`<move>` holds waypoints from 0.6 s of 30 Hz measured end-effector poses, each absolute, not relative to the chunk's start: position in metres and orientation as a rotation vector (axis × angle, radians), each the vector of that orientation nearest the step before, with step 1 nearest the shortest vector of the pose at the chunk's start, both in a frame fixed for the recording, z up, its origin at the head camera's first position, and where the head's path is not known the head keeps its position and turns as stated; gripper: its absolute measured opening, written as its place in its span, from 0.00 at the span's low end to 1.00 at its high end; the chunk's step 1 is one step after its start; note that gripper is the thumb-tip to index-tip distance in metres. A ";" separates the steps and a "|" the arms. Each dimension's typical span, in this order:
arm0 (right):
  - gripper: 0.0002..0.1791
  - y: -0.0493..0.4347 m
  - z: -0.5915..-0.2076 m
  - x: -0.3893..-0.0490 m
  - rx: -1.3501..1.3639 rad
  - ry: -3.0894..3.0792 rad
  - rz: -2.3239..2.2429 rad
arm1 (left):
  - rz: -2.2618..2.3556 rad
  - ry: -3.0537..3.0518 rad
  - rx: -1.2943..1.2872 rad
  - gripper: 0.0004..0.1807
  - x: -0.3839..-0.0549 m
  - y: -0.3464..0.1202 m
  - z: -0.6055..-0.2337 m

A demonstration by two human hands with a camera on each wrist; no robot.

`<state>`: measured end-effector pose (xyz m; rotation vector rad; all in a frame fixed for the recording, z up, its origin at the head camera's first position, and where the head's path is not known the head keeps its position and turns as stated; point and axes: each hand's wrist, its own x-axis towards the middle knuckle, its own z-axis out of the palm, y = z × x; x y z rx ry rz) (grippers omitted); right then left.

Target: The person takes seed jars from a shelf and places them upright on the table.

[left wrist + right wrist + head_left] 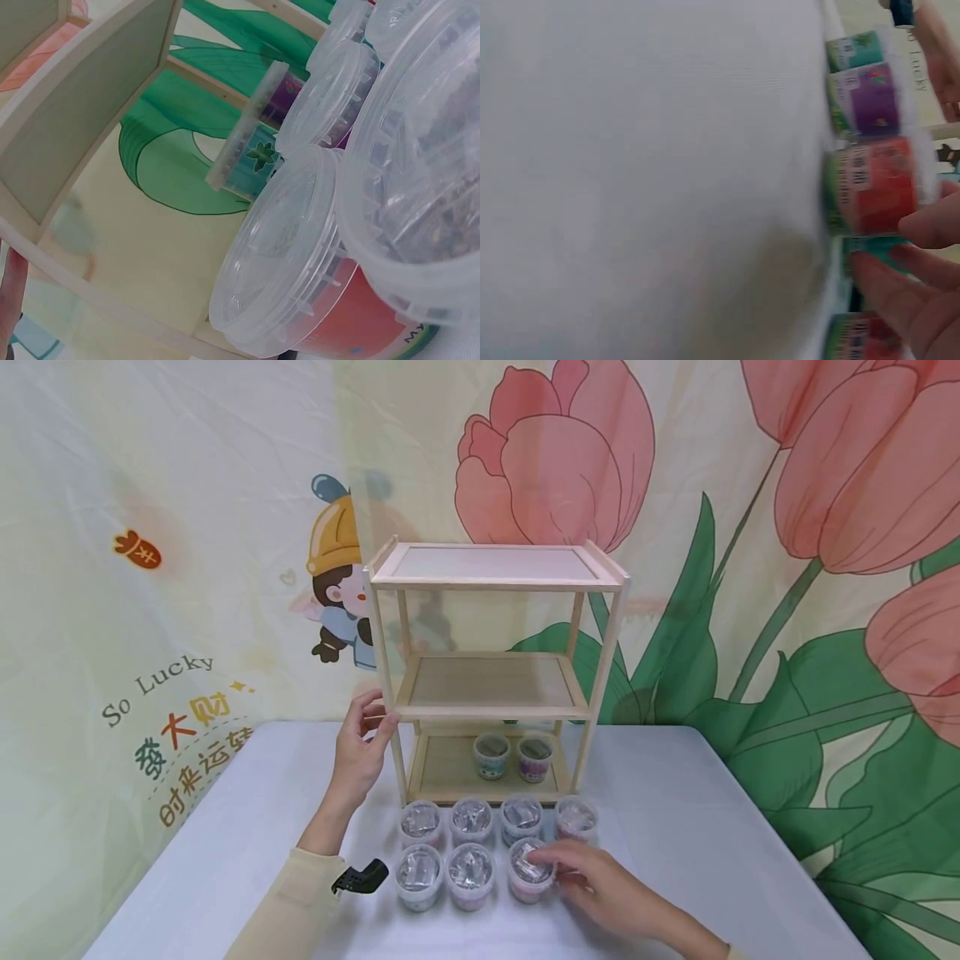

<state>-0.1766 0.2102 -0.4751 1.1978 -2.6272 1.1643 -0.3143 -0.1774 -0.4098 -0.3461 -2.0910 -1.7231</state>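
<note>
My left hand (362,752) holds the left front post of a small wooden three-tier shelf (491,713) at its middle tier, thumb tip on the front of the post. In the left wrist view, only a bit of that hand shows at the left edge. My right hand (600,885) is at the front-right tub (530,881), a clear plastic cup with a lid. One finger reaches over its lid and the others lie at its right side. In the right wrist view, this tub (874,184) has a red label, and the fingertips overlap its lower edge.
Several more lidded tubs (471,877) stand in two rows before the shelf. On the bottom tier sit a teal tub (492,762) and a purple tub (536,763). A white cloth (720,860) covers the table; a printed curtain (225,485) hangs behind.
</note>
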 end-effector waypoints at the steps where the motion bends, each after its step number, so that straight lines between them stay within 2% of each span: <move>1: 0.32 0.211 -0.469 -0.176 1.190 -2.642 1.148 | -1.723 -2.090 -0.345 0.26 -0.314 -0.177 -0.410; 6: 0.27 0.212 -0.434 -0.182 1.091 -2.699 1.201 | -1.728 -2.072 -0.344 0.26 -0.314 -0.177 -0.409; 10: 0.28 0.208 -0.411 -0.196 0.993 -2.712 1.261 | -1.722 -2.073 -0.351 0.26 -0.314 -0.178 -0.408; 18: 0.33 0.188 -0.402 -0.237 0.908 -2.668 1.340 | -1.727 -2.088 -0.342 0.26 -0.313 -0.177 -0.409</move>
